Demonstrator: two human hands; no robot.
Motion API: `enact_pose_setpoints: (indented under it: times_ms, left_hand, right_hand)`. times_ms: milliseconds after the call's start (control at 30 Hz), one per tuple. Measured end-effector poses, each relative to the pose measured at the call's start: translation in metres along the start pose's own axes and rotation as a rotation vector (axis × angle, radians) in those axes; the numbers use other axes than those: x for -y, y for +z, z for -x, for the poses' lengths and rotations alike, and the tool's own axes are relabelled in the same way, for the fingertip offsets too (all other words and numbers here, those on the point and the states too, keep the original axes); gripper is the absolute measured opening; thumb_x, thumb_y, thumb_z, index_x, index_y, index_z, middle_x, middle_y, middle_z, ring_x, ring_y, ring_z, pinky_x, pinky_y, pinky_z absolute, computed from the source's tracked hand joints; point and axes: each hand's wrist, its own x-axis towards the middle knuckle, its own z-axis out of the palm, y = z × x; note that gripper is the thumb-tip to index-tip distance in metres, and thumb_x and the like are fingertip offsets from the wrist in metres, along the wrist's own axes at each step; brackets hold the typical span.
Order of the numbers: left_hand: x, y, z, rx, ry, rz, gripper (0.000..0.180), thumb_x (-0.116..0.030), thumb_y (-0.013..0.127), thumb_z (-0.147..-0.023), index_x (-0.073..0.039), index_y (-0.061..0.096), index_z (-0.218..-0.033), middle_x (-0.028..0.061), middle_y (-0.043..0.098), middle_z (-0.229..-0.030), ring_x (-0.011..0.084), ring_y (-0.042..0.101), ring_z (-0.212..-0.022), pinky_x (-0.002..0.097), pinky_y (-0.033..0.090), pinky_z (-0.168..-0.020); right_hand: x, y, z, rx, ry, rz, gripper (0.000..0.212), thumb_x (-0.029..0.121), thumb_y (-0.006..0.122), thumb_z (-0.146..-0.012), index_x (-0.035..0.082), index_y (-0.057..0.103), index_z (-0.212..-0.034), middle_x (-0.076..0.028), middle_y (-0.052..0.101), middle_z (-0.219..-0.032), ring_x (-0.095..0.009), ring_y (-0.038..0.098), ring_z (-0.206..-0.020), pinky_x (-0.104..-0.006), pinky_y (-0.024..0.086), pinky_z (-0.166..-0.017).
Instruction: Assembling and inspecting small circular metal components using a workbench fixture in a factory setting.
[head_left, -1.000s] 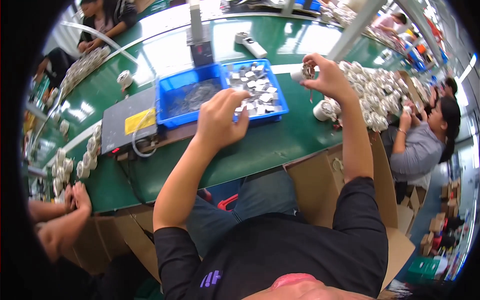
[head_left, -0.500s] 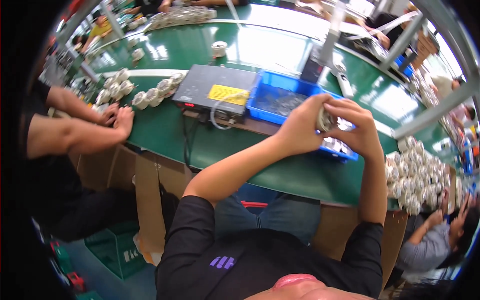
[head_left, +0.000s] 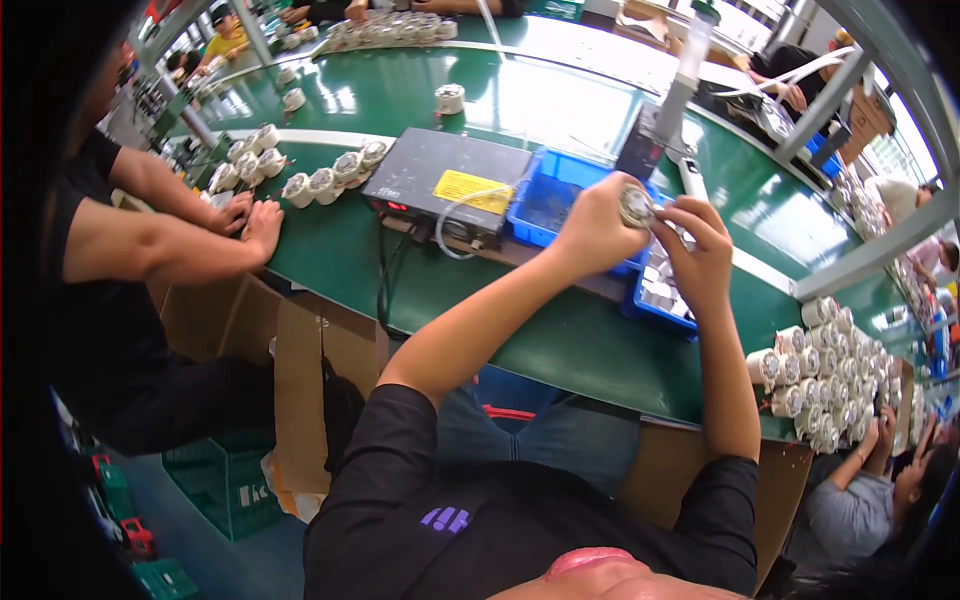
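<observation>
My left hand (head_left: pixel 597 228) is closed around a small round white-rimmed part (head_left: pixel 636 206) with a metallic-looking face, held up above the blue bins. At the part's right edge, my right hand (head_left: pixel 703 252) has its thumb and fingers pinched together. Whatever those fingertips hold, if anything, is too small to make out. Partly hidden behind my left hand is a blue bin (head_left: pixel 520 222) with dark small pieces in it. Under my right hand stands another blue bin (head_left: pixel 645 312) holding small white pieces.
A dark grey control box (head_left: pixel 437 165) with a yellow label and cable sits left of the bins. Behind them rises a black stand (head_left: pixel 642 143) with a clear tube. Rows of round white parts (head_left: pixel 322 185) lie leftward, near a co-worker's hands (head_left: pixel 255 225); a large stack (head_left: pixel 835 375) fills the right.
My right fingers have shifted from wrapping the round part to pinching at its right edge. The part has turned, showing its face, and my left hand has moved slightly. The view has shifted a little.
</observation>
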Motion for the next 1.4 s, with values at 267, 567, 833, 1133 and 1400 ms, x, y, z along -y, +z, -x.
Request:
enact_pose_setpoints:
  times_ms: [267,567,833,1133,1400]
  left_hand:
    - [-0.002,0.005,-0.033,-0.079,0.086,0.083,0.046,-0.013,0.086,-0.077,0.004,0.068,-0.116,0.0179,0.075,-0.102,0.0254,0.072,-0.083,0.0325,0.059,-0.075]
    - [-0.010,0.008,-0.043,-0.121,0.199,0.155,0.045,-0.013,0.085,-0.077,0.004,0.068,-0.116,0.0167,0.074,-0.100,0.0248,0.072,-0.085,0.0331,0.058,-0.077]
    - [-0.009,0.006,-0.042,-0.149,0.205,0.125,0.045,-0.011,0.085,-0.076,0.004,0.068,-0.116,0.0168,0.075,-0.099,0.0240,0.072,-0.086,0.0326,0.059,-0.077]
    - [-0.004,-0.011,-0.039,-0.216,0.135,0.119,0.045,-0.009,0.085,-0.074,0.003,0.068,-0.114,0.0166,0.076,-0.098,0.0232,0.073,-0.084,0.0305,0.059,-0.074]
    - [-0.004,-0.013,-0.042,-0.245,0.175,0.096,0.046,-0.006,0.083,-0.072,0.002,0.068,-0.114,0.0151,0.075,-0.095,0.0225,0.072,-0.083,0.0303,0.059,-0.073]
  right_hand:
    - [0.007,0.007,-0.001,-0.082,0.061,-0.069,0.048,0.004,0.079,-0.090,0.001,0.073,-0.137,-0.017,0.068,-0.147,-0.032,0.066,-0.132,-0.0400,0.052,-0.111]
    - [-0.004,0.011,0.000,-0.001,-0.032,-0.324,0.077,0.021,0.073,-0.092,0.002,0.050,-0.163,-0.021,0.052,-0.165,-0.039,0.048,-0.153,-0.0498,0.037,-0.127]
    - [-0.015,0.016,0.000,0.054,-0.011,-0.396,0.086,0.040,0.065,-0.095,0.003,0.041,-0.169,-0.020,0.041,-0.172,-0.039,0.029,-0.163,-0.0553,0.022,-0.132]
    - [-0.005,0.020,-0.013,0.261,0.114,-0.743,0.091,0.051,0.054,-0.098,0.004,0.032,-0.173,-0.018,0.033,-0.177,-0.036,0.025,-0.164,-0.0489,0.017,-0.128]
    - [-0.014,0.026,-0.018,0.270,0.084,-0.825,0.092,0.056,0.052,-0.099,0.004,0.031,-0.172,-0.018,0.033,-0.177,-0.033,0.027,-0.162,-0.0451,0.018,-0.124]
